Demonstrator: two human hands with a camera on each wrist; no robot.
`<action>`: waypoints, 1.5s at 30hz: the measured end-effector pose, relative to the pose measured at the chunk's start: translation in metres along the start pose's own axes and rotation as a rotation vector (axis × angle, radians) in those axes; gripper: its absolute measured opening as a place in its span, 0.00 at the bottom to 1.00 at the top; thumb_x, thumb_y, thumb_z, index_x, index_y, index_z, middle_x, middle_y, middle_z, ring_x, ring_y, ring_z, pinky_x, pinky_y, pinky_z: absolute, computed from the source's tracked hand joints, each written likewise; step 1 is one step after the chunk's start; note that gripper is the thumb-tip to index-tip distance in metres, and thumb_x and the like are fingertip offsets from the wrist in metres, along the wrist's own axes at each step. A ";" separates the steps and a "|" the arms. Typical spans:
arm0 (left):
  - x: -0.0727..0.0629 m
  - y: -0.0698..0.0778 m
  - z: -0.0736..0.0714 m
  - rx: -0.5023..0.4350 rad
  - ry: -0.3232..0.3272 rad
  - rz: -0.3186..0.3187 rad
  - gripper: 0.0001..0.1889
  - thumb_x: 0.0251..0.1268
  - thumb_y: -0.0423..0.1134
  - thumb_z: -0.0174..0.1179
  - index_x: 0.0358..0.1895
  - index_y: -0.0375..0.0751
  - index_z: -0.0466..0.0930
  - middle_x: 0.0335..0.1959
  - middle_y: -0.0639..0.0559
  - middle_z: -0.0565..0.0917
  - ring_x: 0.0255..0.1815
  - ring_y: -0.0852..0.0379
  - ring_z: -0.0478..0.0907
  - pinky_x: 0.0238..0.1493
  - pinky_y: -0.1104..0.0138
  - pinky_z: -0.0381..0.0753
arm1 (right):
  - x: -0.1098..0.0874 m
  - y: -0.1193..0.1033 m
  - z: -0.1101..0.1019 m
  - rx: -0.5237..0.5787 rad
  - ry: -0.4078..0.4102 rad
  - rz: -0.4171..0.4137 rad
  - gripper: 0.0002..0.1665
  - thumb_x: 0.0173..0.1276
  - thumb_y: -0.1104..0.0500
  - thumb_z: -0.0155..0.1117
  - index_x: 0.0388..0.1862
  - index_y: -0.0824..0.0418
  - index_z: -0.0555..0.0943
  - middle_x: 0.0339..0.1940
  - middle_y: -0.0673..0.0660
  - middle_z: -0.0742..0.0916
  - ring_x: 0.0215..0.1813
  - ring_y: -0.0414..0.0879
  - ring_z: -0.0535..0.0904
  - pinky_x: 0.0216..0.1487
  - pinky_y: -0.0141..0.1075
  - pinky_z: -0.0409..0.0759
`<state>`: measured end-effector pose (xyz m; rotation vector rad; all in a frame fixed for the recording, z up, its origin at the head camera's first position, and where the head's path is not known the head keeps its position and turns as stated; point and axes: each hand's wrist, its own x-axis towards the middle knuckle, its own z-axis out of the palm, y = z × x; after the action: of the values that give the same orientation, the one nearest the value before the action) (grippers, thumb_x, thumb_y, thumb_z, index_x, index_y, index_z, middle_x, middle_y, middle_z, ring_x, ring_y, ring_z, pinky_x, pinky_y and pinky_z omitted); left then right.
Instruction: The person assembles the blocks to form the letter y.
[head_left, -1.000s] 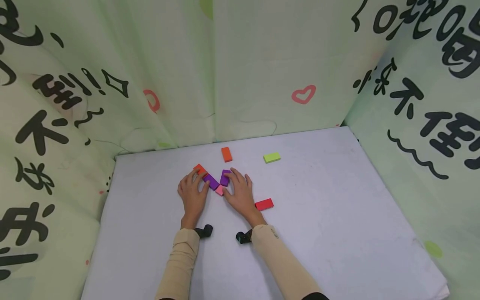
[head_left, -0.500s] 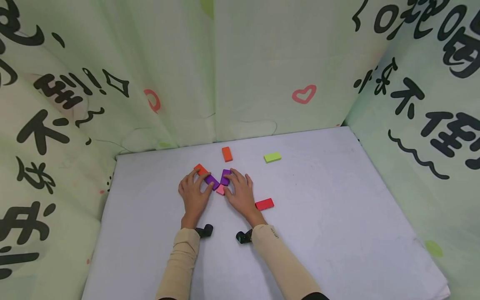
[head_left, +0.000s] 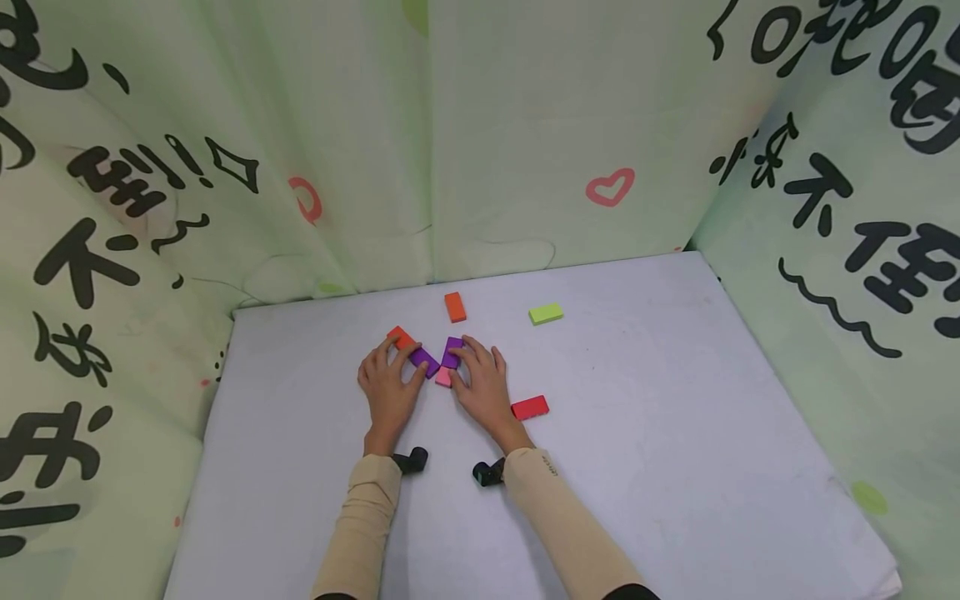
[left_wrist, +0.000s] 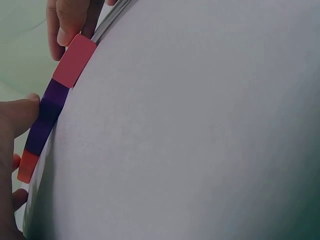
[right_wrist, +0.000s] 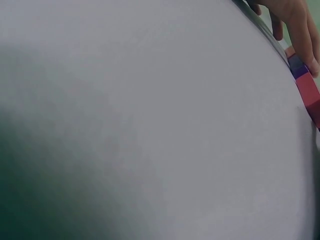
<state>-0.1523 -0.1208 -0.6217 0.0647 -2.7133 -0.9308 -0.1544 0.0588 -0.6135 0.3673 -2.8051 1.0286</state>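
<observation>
Tabletop (head_left: 675, 433) lies open to the right beyond the red block (head_left: 530, 407), itself just beside my right hand (head_left: 482, 388); between that and my left hand (head_left: 390, 393), the pink block (head_left: 443, 377) and purple blocks (head_left: 425, 362) bar passage; the curtain (head_left: 510, 142) bounds the far edge.

2 hands (head_left: 388, 396), 2 orng blks (head_left: 401, 336), 2 purp blks (head_left: 424, 362), 1 pink blk (head_left: 443, 377), 1 red (head_left: 530, 407), 1 lime (head_left: 546, 314)
</observation>
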 end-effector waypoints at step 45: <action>0.001 0.000 0.000 -0.008 0.009 0.005 0.21 0.71 0.52 0.66 0.64 0.55 0.83 0.77 0.43 0.67 0.77 0.36 0.59 0.76 0.34 0.48 | 0.001 0.002 0.002 -0.114 -0.058 -0.036 0.35 0.71 0.39 0.66 0.71 0.52 0.76 0.82 0.62 0.69 0.83 0.58 0.63 0.83 0.65 0.51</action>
<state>-0.1531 -0.1207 -0.6216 0.0600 -2.7002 -0.9378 -0.1557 0.0586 -0.6156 0.4396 -2.8809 0.8592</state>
